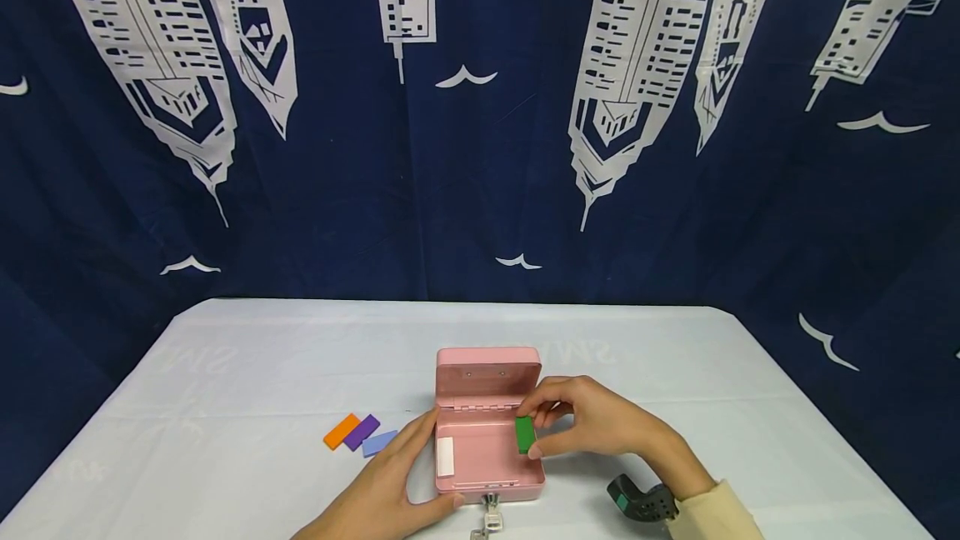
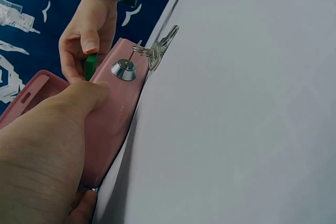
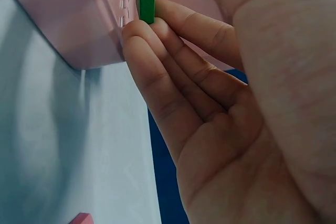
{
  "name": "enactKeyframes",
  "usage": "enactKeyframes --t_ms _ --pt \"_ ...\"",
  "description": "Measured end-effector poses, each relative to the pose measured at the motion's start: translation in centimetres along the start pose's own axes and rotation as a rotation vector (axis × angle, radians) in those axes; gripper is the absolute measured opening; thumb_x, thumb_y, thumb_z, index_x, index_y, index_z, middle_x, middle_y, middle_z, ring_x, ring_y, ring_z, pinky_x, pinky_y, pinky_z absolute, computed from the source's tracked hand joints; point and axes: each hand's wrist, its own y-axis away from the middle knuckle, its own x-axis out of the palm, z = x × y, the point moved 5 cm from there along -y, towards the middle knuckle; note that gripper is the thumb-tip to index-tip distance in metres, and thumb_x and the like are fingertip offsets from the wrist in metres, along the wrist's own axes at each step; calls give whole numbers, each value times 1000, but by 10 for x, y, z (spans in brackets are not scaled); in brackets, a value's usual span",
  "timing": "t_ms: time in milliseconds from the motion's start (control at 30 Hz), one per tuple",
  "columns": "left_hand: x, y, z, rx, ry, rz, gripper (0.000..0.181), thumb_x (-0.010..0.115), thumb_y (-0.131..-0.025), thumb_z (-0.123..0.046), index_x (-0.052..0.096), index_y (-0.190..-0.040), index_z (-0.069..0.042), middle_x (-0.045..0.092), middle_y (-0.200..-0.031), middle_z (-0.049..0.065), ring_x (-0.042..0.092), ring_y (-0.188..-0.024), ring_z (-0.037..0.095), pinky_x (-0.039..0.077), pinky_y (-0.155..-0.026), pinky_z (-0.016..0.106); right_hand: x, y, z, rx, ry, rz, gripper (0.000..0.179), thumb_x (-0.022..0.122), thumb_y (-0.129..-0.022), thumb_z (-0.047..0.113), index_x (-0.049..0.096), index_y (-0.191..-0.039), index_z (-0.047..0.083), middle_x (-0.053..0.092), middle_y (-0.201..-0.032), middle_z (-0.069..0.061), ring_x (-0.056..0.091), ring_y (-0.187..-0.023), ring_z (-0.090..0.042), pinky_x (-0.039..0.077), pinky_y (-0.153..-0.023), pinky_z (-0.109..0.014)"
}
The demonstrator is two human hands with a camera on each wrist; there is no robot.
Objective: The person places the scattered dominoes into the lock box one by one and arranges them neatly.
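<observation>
A pink cash box (image 1: 487, 473) stands on the table with its lid (image 1: 487, 359) raised. My left hand (image 1: 386, 482) holds the box at its left side, the thumb across the front face and the fingers along the side. Between thumb and fingertips, my right hand (image 1: 592, 415) pinches a green block (image 1: 525, 435) at the right part of the box. The block shows edge-on in the right wrist view, close to the hinge side. A white block (image 1: 446, 457) lies inside against the left wall. Keys (image 2: 156, 53) hang from the round lock (image 2: 124, 70) on the front.
Left of the box, an orange block (image 1: 342, 432), a purple block (image 1: 362, 432) and a light blue block (image 1: 379, 443) lie close together on the white-covered table (image 1: 247, 390). A patterned dark blue cloth (image 1: 480, 190) hangs behind. My right wrist wears a black band (image 1: 641, 500).
</observation>
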Motion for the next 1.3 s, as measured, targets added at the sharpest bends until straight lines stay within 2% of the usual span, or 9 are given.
enactKeyframes --t_ms 133,367,600,833,967,1100,1300 --pt "0 1 0 9 -12 -12 104 68 -84 -66 17 -161 -19 31 -163 4 44 -142 30 47 -106 56 1 0 4 -24 -7 11 40 83 -82 32 70 -117 17 69 -105 4 69 -91 -21 58 -84 -26" --pt "0 1 0 -5 -6 -7 104 68 -84 -66 17 -161 -18 30 -163 5 44 -142 30 47 -106 57 4 -1 9 -41 -27 45 39 80 -85 30 69 -120 16 67 -105 3 68 -93 -11 58 -87 -26" --pt "0 -1 0 -29 16 23 105 68 -84 -65 17 -161 -15 28 -165 5 42 -143 32 46 -106 57 10 -4 14 -47 -58 50 35 80 -86 28 69 -118 17 66 -103 1 68 -93 -13 59 -89 -27" --pt "0 -1 1 -20 9 15 105 67 -83 -68 16 -161 -19 28 -164 4 43 -142 30 47 -105 57 16 -10 17 -106 -53 11 36 80 -86 27 68 -119 17 66 -101 2 68 -89 -14 60 -85 -28" --pt "-1 -1 1 -17 13 14 104 66 -83 -69 15 -162 -21 28 -165 2 43 -142 30 47 -105 58 20 -14 19 -146 0 -33 36 80 -85 27 68 -118 19 67 -103 5 68 -87 -13 60 -80 -27" --pt "-1 -1 0 -15 20 18 104 66 -83 -68 15 -162 -22 27 -165 2 42 -143 30 46 -106 58 23 -17 21 -141 67 -84 36 81 -84 32 69 -117 22 67 -105 10 66 -86 -10 58 -77 -24" --pt "0 0 1 -5 -4 5 104 66 -83 -68 16 -162 -21 29 -164 0 44 -142 28 47 -106 55 30 -20 23 -115 133 -126 39 81 -83 40 71 -118 25 68 -109 14 65 -92 -7 56 -82 -22"
